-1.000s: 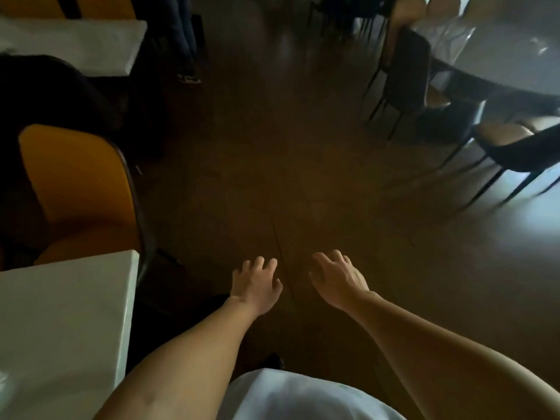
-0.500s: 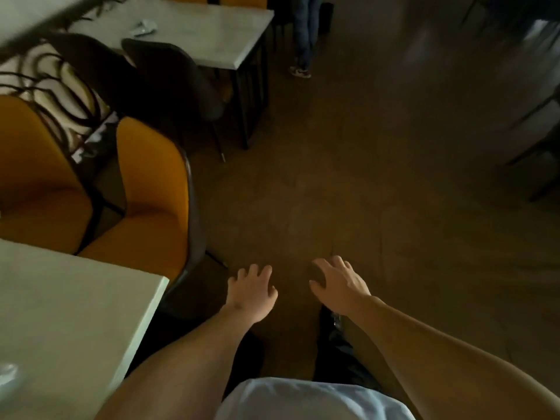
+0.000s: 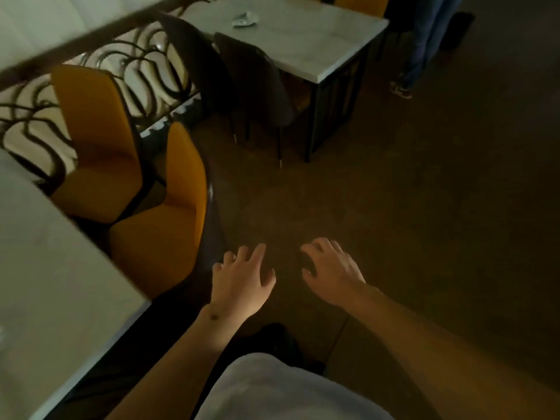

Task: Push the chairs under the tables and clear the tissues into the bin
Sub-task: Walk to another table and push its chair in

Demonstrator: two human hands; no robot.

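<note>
My left hand and my right hand hover over the dark floor, fingers spread, holding nothing. Just left of my left hand stands an orange chair, its seat partly under the near white table. A second orange chair sits beside it, further left. Farther off, two dark chairs are tucked against a white table. A crumpled tissue lies on that far table. No bin is in view.
A dark wavy metal railing runs along the left behind the chairs. A person's legs in jeans stand at the top right beside the far table. Brown floor spreads to the right.
The view has swung left and moved forward: the orange chairs and far table are larger and closer. Both hands stay open in front of me, the left now beside the nearer orange chair.
</note>
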